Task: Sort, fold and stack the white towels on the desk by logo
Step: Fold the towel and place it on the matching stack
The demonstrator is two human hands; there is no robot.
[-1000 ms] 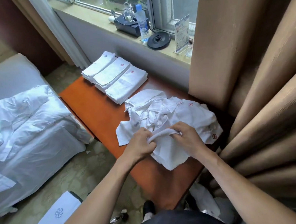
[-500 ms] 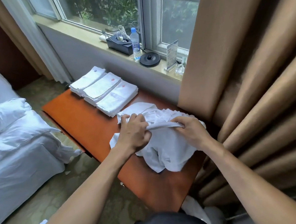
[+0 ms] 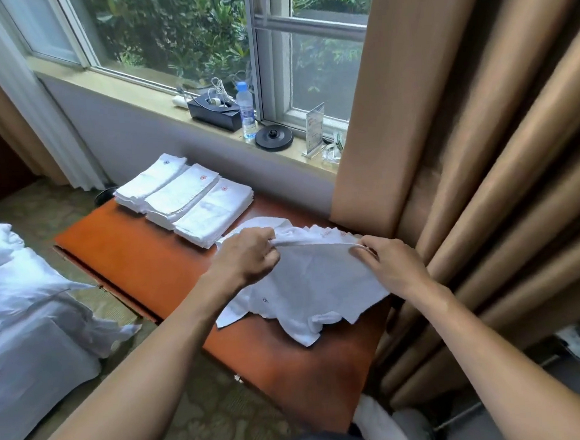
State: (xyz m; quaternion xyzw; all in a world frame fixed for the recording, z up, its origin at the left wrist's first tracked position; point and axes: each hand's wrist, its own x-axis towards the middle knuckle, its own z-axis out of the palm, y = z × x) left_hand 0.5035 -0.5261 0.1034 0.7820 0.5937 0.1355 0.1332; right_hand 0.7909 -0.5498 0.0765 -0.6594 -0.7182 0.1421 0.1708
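Observation:
A white towel [image 3: 314, 287] with a small dark logo hangs between my two hands above the orange desk [image 3: 140, 261]. My left hand [image 3: 246, 257] pinches its top edge on the left and my right hand [image 3: 391, 264] pinches the same edge on the right. Its lower part drapes onto the desk. Behind it lies a heap of unfolded white towels [image 3: 320, 233], some with red logos, mostly hidden. At the far end of the desk stand three folded stacks: a left one [image 3: 152, 179] with a dark logo, a middle one [image 3: 180, 195] and a right one [image 3: 212, 213] with red logos.
Tan curtains [image 3: 482, 137] hang close on the right of the desk. The windowsill [image 3: 156, 95] holds a black box, a water bottle [image 3: 246, 111], a black round base and a card stand. A bed with white linen [image 3: 23, 307] is on the left. More white cloth lies on the floor [image 3: 381, 423].
Both hands have lifted the towel off the heap and drawn apart, stretching its top edge. The camera has tilted up, showing more of the window.

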